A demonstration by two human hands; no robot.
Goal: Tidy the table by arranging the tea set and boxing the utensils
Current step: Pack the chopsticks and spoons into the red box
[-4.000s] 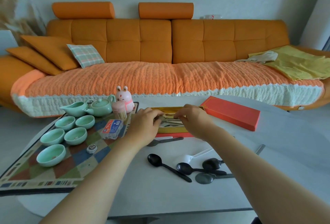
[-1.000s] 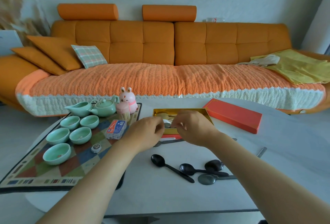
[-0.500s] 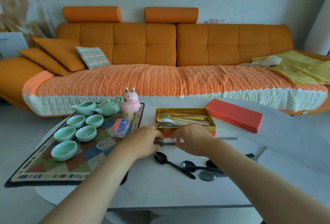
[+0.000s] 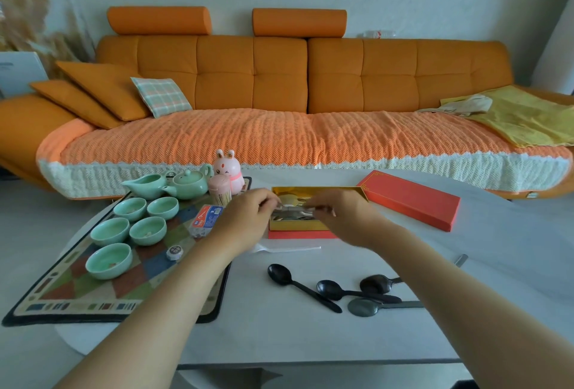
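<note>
A gold-lined utensil box (image 4: 298, 226) with a red base sits mid-table, with several utensils inside. Over it, my left hand (image 4: 245, 221) and my right hand (image 4: 344, 218) pinch the two ends of a silver utensil (image 4: 295, 209). The red lid (image 4: 410, 199) lies to the right. Several dark spoons (image 4: 335, 291) and a white plastic spoon (image 4: 285, 249) lie on the table in front. The green teapot (image 4: 189, 184), pitcher (image 4: 146, 187) and several green cups (image 4: 130, 227) stand on a patterned mat (image 4: 93, 292) at left.
A pink rabbit figure (image 4: 228, 171), a toothpick holder (image 4: 220, 191), a small packet (image 4: 206, 221) and a round token (image 4: 174, 253) are on or by the mat. A metal handle end (image 4: 461, 259) shows at right. An orange sofa (image 4: 279, 78) runs behind the white table.
Half a second ago both hands took the silver utensil from the table in front of the box; they have now lifted it over the box. The view shifted slightly.
</note>
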